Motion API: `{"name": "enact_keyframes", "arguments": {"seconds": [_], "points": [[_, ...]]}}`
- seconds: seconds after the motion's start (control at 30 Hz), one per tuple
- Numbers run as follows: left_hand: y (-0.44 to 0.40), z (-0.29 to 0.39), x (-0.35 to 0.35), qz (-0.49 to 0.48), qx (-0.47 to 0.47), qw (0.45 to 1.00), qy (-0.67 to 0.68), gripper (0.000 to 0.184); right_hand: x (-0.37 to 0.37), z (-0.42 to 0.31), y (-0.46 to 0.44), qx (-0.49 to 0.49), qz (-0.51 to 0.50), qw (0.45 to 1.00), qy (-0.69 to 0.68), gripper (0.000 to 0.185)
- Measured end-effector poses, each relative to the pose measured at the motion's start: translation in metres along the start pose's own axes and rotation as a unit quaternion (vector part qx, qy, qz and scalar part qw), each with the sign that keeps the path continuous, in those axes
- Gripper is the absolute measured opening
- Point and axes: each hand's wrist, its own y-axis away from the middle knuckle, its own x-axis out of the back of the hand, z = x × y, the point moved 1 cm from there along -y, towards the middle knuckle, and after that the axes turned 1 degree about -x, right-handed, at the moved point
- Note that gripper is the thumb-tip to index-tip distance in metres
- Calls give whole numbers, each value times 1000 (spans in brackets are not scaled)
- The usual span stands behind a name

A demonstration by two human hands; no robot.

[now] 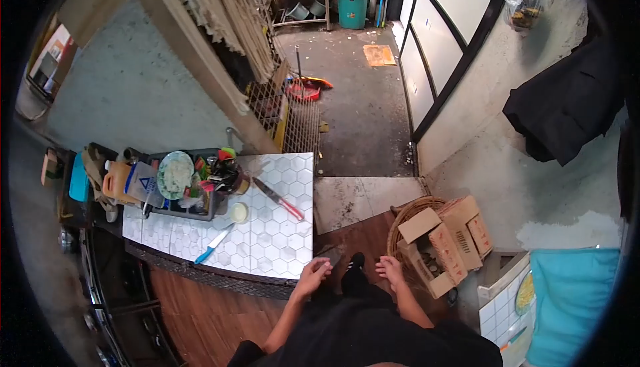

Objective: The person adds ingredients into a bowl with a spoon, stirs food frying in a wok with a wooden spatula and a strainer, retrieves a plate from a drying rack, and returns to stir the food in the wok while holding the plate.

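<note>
My left hand (315,276) is held in front of my body, just off the right edge of the hexagon-tiled counter (277,244). Its fingers are loosely bent, with nothing visible in them. My right hand (391,272) is raised near the wicker basket (398,225) and the open cardboard box (438,250), fingers apart and holding nothing. On the counter lie a knife with a red-and-white handle (291,209) and a blue-handled knife (211,246). A small round tub (239,212) stands between them, apart from both hands.
A black tray (203,215) on the counter carries a plate (175,175), utensils and containers. Ahead, a doorway opens onto dark floor with a red dustpan (303,92) and green bin (353,8). A turquoise cloth (575,304) hangs at lower right.
</note>
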Motion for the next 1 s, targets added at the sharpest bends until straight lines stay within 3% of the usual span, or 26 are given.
{"name": "enact_keyframes", "arguments": {"seconds": [0.17, 0.3, 0.4, 0.5, 0.63, 0.73, 0.8, 0.83, 0.9, 1.0], "points": [[-56, 22, -37, -4, -45, 999, 7, 29, 24, -50, -3, -30, -69, 997, 10, 32], [-102, 58, -64, -53, -44, 997, 17, 31, 48, -103, -3, 30, -111, 993, -16, 34], [-133, 97, -86, -76, -50, 994, -55, 33, 61, -142, -6, 60, -117, 990, -54, 32], [-164, 142, -114, -92, -36, 991, -86, 32, 64, -188, -9, 130, -141, 968, -162, 33], [-227, 181, -144, -142, -39, 981, -130, 31, 45, -263, -46, 155, -177, 959, -161, 35], [-298, 212, -158, -265, -50, 941, -204, 33, 26, -327, -106, 176, -184, 957, -140, 34], [-357, 230, -160, -290, -119, 919, -240, 39, 17, -361, -157, 193, -178, 956, -133, 35], [-386, 250, -158, -255, -179, 889, -335, 45, 16, -389, -175, 186, -166, 957, -150, 36], [-426, 307, -146, -210, -151, 901, -349, 47, 14, -437, -206, 176, -154, 955, -181, 36], [-449, 407, -129, -113, -187, 946, -241, 37, 15, -506, -249, 178, -130, 963, -155, 34]]}}
